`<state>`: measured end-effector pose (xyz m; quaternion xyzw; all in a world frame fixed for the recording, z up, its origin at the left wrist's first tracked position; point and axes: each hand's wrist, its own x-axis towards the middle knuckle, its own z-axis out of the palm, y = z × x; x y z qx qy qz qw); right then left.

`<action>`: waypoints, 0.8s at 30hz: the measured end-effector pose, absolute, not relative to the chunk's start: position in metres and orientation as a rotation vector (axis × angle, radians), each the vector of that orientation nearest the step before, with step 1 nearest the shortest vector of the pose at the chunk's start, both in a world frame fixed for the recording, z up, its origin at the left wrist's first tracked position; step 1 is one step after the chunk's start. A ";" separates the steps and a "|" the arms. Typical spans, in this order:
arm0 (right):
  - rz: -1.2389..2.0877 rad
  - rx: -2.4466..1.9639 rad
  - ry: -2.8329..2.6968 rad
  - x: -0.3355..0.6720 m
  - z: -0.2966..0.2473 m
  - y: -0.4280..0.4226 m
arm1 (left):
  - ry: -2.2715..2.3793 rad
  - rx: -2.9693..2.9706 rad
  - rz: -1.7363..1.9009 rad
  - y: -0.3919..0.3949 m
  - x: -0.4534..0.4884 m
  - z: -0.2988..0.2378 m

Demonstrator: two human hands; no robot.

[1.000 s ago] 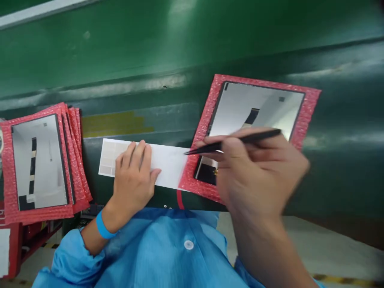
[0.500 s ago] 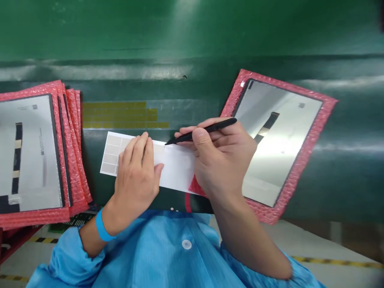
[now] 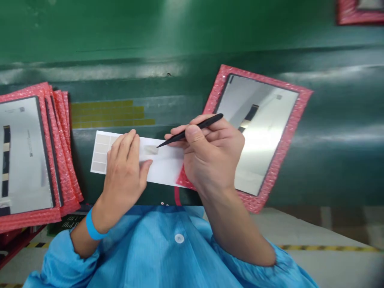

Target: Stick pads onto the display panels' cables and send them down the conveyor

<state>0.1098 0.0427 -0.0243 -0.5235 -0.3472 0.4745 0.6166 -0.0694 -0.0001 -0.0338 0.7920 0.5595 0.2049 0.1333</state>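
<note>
The white sheet (image 3: 163,170) is pressed by the left hand (image 3: 124,162), fingers outstretched, apparently for steadiness. At that hand's three o'clock, the label (image 3: 150,150) is reached by the black tool (image 3: 192,131), pinched pen-fashion in the right hand (image 3: 210,152), presumably for precision.

2 bare hands, L hand (image 3: 124,168) & R hand (image 3: 213,158); 1 slim black pointed tool (image 3: 212,120); 1 white rect. paper sheet (image 3: 165,172) w/ 4 beige rect. labels (image 3: 100,157) in far-L column; 1 light-blue wristband (image 3: 93,227); 1 round white button (image 3: 179,239); 1 silver rect. panel on pink bubble-wrap (image 3: 271,128) R, 1 pink-edged piece (image 3: 357,18) top R; pink bubble-wrap stack (image 3: 64,160) L, exact no. unclear.
</note>
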 end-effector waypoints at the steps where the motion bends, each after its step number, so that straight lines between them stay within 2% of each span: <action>1: 1.072 -1.191 -0.775 0.118 -0.020 0.040 | 1.618 2.299 0.610 0.001 -0.071 -0.034; 7: 0.849 -1.333 -0.726 0.205 -0.001 0.014 | 1.661 2.390 0.735 0.005 -0.054 -0.021; 10: 0.810 -1.436 -0.695 0.235 -0.006 -0.002 | 1.493 2.433 0.882 -0.001 -0.018 -0.011; 16: 0.890 -1.508 -0.632 0.236 -0.020 -0.009 | 1.241 2.371 0.863 -0.006 0.039 -0.020; 24: 0.847 -1.595 -0.637 0.232 -0.012 -0.003 | 1.223 2.388 0.752 -0.002 0.037 -0.022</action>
